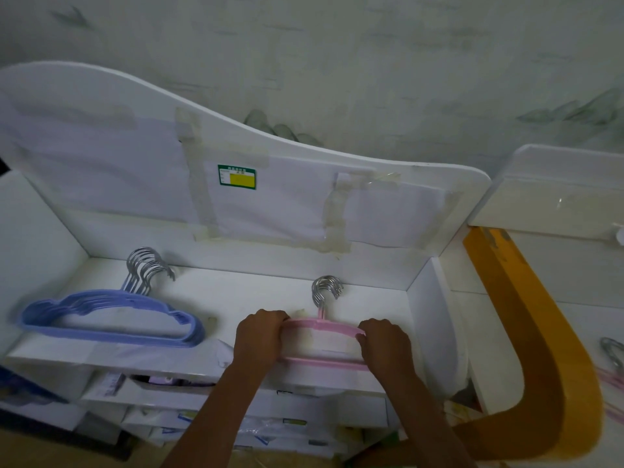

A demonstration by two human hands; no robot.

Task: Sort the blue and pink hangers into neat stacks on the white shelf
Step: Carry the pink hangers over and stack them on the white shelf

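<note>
A stack of blue hangers [111,317] lies flat on the left half of the white shelf [256,295], their metal hooks pointing toward the back panel. On the right half lies a stack of pink hangers [322,327], hooks also toward the back. My left hand [260,336] grips the left end of the pink stack. My right hand [385,342] grips its right end. Both hands cover the hangers' shoulders.
A white back panel [236,184] with taped paper and a green-yellow label rises behind the shelf. A yellow curved board [526,332] stands to the right. More pink hangers [613,376] lie at the far right edge. Boxes fill the space under the shelf.
</note>
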